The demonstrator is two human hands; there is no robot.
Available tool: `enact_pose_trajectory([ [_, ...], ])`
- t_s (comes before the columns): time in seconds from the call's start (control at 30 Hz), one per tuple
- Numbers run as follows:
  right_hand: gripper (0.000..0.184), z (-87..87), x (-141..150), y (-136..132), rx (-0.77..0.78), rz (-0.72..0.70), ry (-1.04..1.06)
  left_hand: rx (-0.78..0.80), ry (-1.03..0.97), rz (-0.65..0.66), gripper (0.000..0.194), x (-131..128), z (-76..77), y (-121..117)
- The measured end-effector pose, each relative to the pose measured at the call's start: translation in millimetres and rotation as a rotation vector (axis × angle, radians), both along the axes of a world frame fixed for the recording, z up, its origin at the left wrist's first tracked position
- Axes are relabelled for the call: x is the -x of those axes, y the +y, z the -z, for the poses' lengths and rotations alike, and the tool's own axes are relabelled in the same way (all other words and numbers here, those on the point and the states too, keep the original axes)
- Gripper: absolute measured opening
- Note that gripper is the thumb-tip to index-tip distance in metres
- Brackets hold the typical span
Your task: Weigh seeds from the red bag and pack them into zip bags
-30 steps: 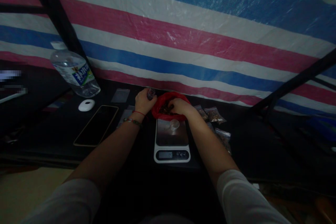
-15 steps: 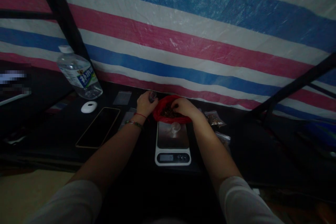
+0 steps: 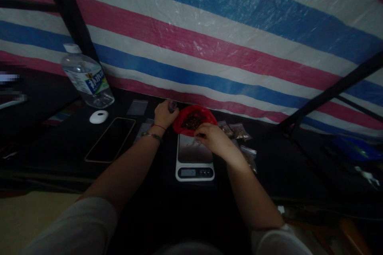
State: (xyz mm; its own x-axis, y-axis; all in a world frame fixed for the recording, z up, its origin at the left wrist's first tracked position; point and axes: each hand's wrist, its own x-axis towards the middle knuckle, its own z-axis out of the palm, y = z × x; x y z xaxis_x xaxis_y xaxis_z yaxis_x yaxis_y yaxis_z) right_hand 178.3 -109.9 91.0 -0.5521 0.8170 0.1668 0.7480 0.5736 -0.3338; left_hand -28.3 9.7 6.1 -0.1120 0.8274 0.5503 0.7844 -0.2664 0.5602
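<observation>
The left hand [image 3: 164, 116] has its grip curled round a small dark cylinder [image 3: 172, 106]. The fingers of the right hand [image 3: 214, 138] are bunched at a clear cup [image 3: 197, 140]; whether they pinch anything, I cannot tell. The cup is on a white-edged, grey-topped scale [image 3: 191, 156]. Just behind sits a crumpled, open red bag [image 3: 212, 116] of small brown pieces [image 3: 191, 120], on the black table [image 3: 278, 159].

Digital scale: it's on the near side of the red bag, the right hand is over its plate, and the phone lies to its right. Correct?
One thing is off: the phone lies to the left of the digital scale, as the head view shows. The right hand is over the plate, and the red bag is beyond the scale.
</observation>
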Motion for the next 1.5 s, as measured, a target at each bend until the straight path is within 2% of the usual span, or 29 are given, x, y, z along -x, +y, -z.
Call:
enact_pose_trajectory([
  [0.23, 0.016, 6.3, 6, -1, 0.008, 0.033, -0.071, 0.019, 0.002, -0.013, 0.028, 1, -2.6, -2],
  [0.57, 0.017, -3.7, 2, -8, 0.045, 0.015, -0.080, 0.035, -0.027, 0.010, 0.033, 0, -1.6, 0],
  [1.2, 0.022, -3.7, -2, -8, 0.052, 0.028, -0.108, 0.048, -0.027, 0.001, 0.034, 0, -2.8, -1],
  [1.33, 0.023, -5.8, -11, 12, -0.001, 0.068, -0.093, 0.044, -0.039, 0.003, 0.033, 0, -2.5, -1],
  [1.5, 0.028, 0.5, -10, 70, 0.061, 0.019, -0.202, 0.048, -0.041, 0.002, 0.034, 0, -2.6, 0],
])
